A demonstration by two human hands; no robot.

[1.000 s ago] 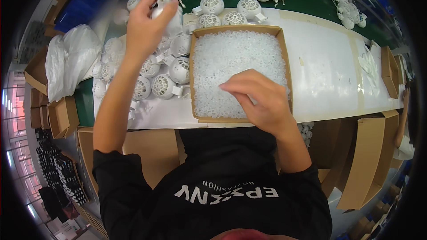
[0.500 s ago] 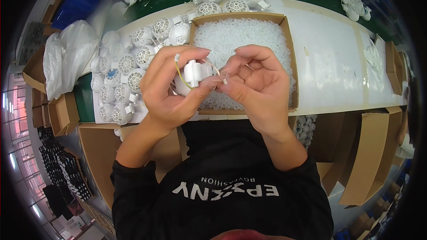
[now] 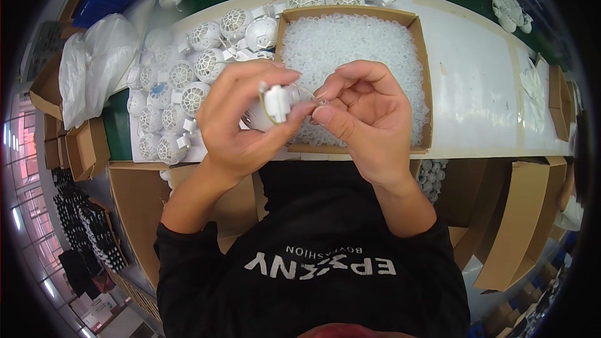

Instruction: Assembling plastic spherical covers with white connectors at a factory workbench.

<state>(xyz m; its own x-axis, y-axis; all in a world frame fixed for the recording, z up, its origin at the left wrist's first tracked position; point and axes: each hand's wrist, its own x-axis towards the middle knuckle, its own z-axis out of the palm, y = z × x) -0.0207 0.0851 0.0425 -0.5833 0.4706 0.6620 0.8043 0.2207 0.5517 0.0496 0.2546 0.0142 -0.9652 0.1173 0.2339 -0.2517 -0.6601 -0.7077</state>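
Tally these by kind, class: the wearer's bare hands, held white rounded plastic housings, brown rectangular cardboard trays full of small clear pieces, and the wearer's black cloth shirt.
Left hand and right hand, both bare: 2
Held white rounded plastic housing: 1
Brown rectangular cardboard tray full of small clear pieces: 1
Black cloth shirt: 1
Total: 5

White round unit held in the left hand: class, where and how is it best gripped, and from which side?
Probably around its rounded body, from the left: that curve should suit a cupped palm, while the blocky neck faces away from it and a thin wire runs toward the right hand.
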